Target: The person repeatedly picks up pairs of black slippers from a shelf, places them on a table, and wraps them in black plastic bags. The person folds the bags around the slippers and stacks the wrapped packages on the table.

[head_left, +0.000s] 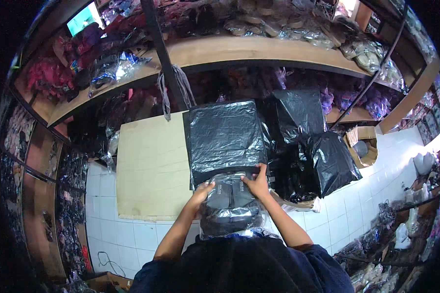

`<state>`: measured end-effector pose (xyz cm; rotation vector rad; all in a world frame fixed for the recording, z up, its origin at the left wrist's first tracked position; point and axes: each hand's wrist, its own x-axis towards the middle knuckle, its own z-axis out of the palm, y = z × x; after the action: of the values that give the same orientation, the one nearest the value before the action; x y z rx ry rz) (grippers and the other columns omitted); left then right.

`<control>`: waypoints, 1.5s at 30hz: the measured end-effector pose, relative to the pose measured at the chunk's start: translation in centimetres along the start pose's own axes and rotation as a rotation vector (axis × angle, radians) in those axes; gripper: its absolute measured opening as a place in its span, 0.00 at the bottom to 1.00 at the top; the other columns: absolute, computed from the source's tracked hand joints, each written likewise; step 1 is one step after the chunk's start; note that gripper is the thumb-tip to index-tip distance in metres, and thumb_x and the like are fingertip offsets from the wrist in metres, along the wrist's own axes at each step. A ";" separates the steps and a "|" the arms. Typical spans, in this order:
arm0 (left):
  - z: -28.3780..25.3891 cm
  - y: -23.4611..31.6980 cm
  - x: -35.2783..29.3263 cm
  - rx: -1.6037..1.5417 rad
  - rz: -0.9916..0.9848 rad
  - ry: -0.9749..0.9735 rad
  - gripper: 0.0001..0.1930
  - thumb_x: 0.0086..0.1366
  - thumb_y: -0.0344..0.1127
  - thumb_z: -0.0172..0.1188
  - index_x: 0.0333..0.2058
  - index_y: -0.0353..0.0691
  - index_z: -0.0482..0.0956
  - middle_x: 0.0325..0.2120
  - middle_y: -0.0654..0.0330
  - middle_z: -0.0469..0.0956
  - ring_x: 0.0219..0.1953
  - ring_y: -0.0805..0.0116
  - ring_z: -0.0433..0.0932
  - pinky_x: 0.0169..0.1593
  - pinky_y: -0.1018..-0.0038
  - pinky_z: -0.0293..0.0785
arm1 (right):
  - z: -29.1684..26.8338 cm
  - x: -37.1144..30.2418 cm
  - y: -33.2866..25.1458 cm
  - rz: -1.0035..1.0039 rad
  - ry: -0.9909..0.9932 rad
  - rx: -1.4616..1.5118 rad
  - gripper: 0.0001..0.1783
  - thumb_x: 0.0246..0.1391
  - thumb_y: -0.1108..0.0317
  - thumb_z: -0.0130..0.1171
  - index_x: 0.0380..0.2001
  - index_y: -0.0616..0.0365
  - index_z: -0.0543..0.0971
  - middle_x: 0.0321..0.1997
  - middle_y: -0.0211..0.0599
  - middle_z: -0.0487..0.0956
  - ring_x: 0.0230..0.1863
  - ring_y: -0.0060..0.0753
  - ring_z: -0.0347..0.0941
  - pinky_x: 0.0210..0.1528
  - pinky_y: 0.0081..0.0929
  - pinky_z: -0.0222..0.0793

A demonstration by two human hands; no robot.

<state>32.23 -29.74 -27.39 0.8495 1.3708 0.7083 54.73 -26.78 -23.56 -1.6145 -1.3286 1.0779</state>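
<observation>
A pair of dark sandals (230,200) in a clear plastic wrapper lies close in front of my body, with pale print on the insoles. My left hand (202,194) grips the left side of the pack, its thumb on top. On the opposite side my right hand (257,185) clasps the pack, thumb over the wrapper and forefinger stretched up beside it. Just beyond, a flat black plastic bag (225,136) meets the pack's far end; I cannot tell whether my fingers also pinch the bag. Both hands' lower fingers are hidden under the pack.
A beige cardboard sheet (149,171) lies left of the bag. More black bags (330,163) bulge at the right, near an open cardboard box (369,144) on the white tiled floor (117,239). Wooden shelves (259,49) with wrapped footwear stand ahead and at both sides.
</observation>
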 end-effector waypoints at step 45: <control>-2.6 -1.6 0.7 1.048 0.399 0.819 0.10 0.47 0.38 0.52 0.26 0.39 0.66 0.19 0.51 0.70 0.27 0.51 0.69 0.30 0.57 0.61 | 0.4 2.0 5.7 0.232 0.556 -0.107 0.10 0.38 0.70 0.50 0.29 0.50 0.69 0.21 0.31 0.69 0.27 0.34 0.65 0.34 0.34 0.54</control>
<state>29.60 -29.73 -29.09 1.8120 2.4191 0.6363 56.46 -25.72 -29.24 -1.9971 -0.8535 0.6152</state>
